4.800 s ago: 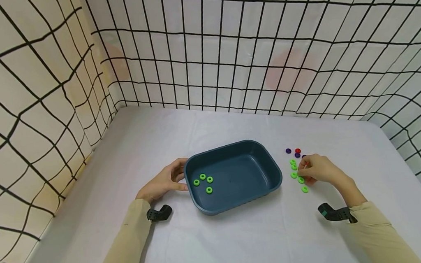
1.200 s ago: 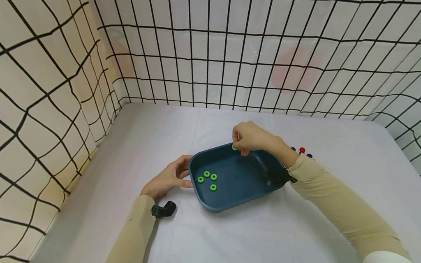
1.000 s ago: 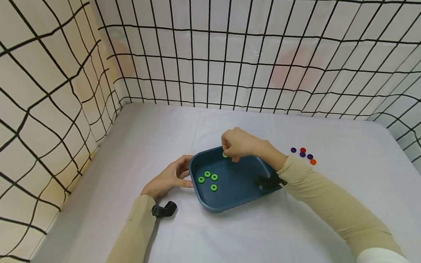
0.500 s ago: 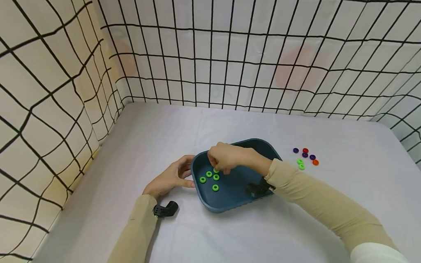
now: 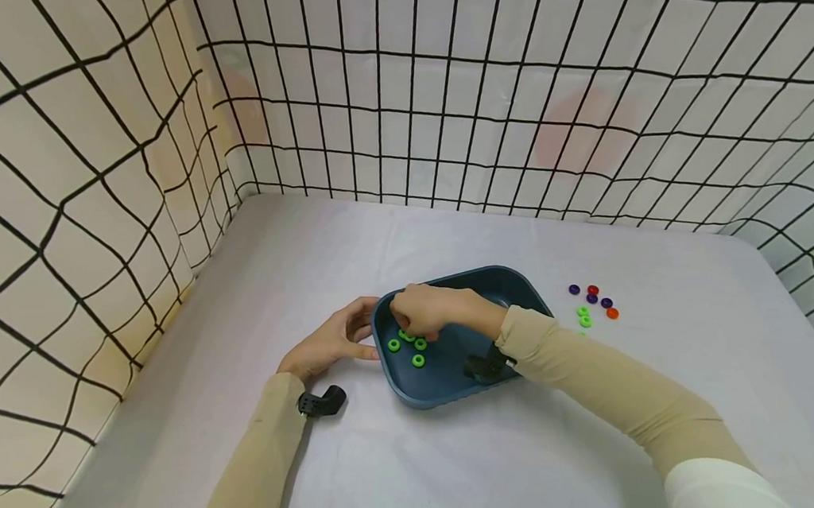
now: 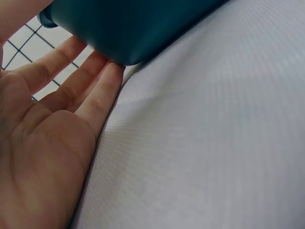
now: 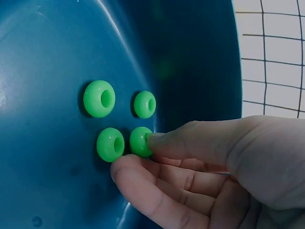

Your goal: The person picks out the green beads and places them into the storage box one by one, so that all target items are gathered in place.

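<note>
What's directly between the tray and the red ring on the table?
One purple ring lies between the tray and the red ring, seen in the head view.

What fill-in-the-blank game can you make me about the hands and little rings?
The person's ____ hand reaches inside the tray.
Every ring that shows inside the tray is ____.
Outside the tray, you can count ____ purple rings.

Missing words: right; green; three.
</note>
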Demonstrator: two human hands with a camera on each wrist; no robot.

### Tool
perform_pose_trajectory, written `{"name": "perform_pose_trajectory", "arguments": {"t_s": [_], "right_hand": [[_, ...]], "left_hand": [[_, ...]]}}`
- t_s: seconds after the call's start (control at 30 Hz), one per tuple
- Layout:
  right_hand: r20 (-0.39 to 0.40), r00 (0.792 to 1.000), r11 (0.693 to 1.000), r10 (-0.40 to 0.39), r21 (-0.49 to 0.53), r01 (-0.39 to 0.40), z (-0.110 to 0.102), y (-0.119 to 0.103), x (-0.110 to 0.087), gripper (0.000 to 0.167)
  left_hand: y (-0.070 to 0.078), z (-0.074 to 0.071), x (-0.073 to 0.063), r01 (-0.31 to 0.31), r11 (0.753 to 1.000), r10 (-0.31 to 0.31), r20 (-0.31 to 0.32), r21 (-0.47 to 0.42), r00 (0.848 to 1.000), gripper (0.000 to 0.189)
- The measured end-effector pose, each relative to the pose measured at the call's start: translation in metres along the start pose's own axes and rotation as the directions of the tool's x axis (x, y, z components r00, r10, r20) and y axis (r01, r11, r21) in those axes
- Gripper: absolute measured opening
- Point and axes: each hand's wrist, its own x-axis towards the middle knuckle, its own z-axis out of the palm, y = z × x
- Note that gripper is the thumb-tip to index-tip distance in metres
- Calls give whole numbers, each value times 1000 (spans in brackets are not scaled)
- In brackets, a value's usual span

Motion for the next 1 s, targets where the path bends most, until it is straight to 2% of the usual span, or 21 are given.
{"name": "perform_pose_trajectory", "arguments": {"t_s": [0.73,1.0], "right_hand": [[-8,999,999,44,10,-44,1,-1,-5,6],[-20,998,998,62,-14,-63,-3,4,-12,5]], "left_hand": [[1,1,0,14,1000,-14,-11,4,1000,87],[1,2,0,10,1000,-10,-11,-4,1000,87]]}}
